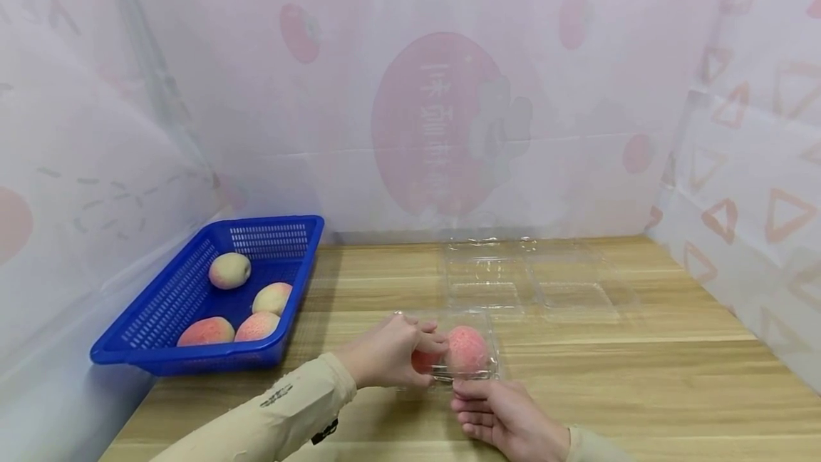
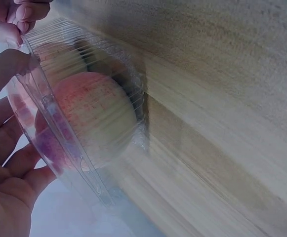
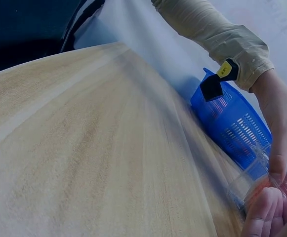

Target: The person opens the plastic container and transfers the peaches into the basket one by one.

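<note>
A clear plastic clamshell box (image 1: 484,334) stands on the table with peaches (image 1: 467,350) inside and its lid lying over them. My left hand (image 1: 398,351) grips the box from its left side, fingers spread on the lid and thumb at the front edge. At that same edge my right hand (image 1: 503,412) pinches the rim between thumb and curled fingers. Seen close in the left wrist view, one red-and-cream peach (image 2: 94,118) shows through the ribbed wall, with others partly hidden behind it.
A blue basket (image 1: 298,305) at the left holds several peaches, among them a pale one (image 1: 229,270). Behind the box, more clear plastic boxes (image 1: 532,284) lie open on the wooden table (image 1: 616,391). Printed white sheets (image 1: 577,127) enclose the table at the back and sides.
</note>
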`<state>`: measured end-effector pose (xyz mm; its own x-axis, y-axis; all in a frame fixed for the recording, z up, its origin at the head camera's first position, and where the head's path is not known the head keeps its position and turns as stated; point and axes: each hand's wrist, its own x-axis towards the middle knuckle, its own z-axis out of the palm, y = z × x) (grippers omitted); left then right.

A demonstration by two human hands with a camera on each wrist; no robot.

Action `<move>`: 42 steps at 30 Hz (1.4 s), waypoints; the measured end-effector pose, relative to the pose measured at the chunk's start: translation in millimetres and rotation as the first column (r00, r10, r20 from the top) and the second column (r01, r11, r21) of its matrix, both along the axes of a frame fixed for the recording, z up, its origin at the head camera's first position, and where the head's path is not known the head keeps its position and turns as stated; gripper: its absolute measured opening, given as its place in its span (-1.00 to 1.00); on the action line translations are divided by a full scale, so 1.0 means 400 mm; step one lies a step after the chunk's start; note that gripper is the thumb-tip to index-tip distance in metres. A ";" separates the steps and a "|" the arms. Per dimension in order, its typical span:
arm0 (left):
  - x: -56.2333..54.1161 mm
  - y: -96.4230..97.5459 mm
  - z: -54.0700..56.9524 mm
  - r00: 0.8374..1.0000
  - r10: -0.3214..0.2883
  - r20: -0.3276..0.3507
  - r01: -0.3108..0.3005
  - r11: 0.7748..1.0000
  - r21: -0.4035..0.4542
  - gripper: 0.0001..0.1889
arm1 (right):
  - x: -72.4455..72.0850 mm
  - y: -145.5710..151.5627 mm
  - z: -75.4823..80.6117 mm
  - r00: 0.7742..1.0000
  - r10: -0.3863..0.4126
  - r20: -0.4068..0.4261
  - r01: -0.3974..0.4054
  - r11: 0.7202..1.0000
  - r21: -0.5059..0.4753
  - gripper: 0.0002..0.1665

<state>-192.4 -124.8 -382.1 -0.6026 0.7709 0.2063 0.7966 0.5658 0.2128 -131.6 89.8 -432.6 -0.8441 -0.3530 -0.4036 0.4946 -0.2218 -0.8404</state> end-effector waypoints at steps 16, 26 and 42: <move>-0.024 0.002 0.029 0.994 -0.080 0.075 0.080 0.997 0.011 -0.67 | 0.003 -0.008 -0.002 0.999 0.032 -0.009 -0.032 0.998 0.046 -0.76; -0.033 -0.011 0.046 0.979 -0.114 0.171 0.110 0.993 0.033 -0.71 | 0.012 -0.015 -0.007 0.998 0.063 -0.018 -0.062 0.995 0.072 -0.87; -0.041 -0.015 0.071 0.956 -0.052 0.290 0.058 0.998 -0.014 -0.71 | 0.000 0.019 -0.004 0.998 0.059 -0.005 -0.059 0.994 0.087 -0.76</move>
